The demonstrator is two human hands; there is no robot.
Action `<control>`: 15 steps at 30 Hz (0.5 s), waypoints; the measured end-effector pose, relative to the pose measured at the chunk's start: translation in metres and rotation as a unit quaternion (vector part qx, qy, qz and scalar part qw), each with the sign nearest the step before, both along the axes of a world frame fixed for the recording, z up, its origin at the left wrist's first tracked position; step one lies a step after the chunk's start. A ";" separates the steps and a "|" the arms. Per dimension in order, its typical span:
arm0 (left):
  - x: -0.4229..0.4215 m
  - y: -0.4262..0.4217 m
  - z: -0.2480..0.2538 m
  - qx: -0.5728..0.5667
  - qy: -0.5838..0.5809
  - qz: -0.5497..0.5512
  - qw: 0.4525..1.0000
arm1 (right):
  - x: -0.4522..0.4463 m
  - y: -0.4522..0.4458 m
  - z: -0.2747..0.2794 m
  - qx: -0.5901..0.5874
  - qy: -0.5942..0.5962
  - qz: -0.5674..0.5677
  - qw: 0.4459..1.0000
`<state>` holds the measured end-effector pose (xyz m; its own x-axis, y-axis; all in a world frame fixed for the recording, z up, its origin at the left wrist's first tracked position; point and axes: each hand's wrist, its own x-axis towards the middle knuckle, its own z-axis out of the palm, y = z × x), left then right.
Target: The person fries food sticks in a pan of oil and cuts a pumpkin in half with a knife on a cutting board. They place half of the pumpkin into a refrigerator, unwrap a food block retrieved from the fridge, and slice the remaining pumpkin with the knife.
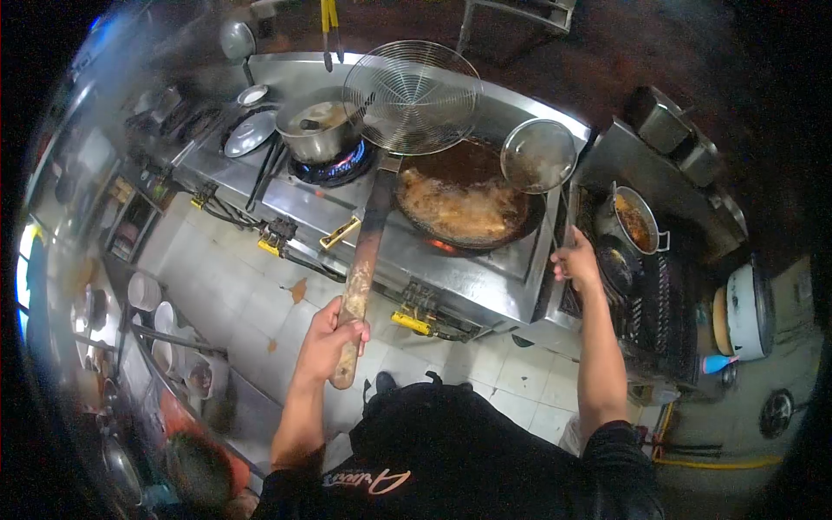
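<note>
My left hand (329, 341) is wrapped round the thick wooden handle of a large wire spider strainer (412, 97). Its round basket is raised over the back of the stove and looks bare. In my right hand (575, 260) is the thin handle of a small fine-mesh skimmer (538, 156), held over the right rim of a wok. The dark wok (526, 227) holds bubbling oil with pale golden food (459, 206) frying in it. I cannot make out what kind of food it is. A glow shows under the wok's front edge.
Left of the wok, a metal pot (319, 143) sits over a blue flame, with a lid (250, 133) beside it. A two-handled pot (637, 221) of orange-brown food stands on the right. Yellow-handled gas valves (411, 323) line the stove front. Yellow-handled tongs (330, 30) hang behind.
</note>
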<state>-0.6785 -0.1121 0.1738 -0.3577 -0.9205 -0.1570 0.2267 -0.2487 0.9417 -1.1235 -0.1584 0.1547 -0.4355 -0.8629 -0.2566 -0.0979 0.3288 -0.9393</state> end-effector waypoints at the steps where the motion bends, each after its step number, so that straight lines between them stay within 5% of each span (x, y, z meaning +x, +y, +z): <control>1: 0.001 0.002 0.000 -0.001 -0.002 0.001 1.000 | -0.006 0.005 -0.004 0.009 0.019 0.016 1.000; 9: 0.002 0.002 -0.003 0.001 -0.015 0.004 1.000 | -0.020 -0.017 -0.067 0.023 0.109 0.017 0.994; 15: 0.006 0.006 0.000 -0.007 -0.018 0.018 1.000 | 0.049 -0.050 -0.063 0.032 0.043 0.042 0.998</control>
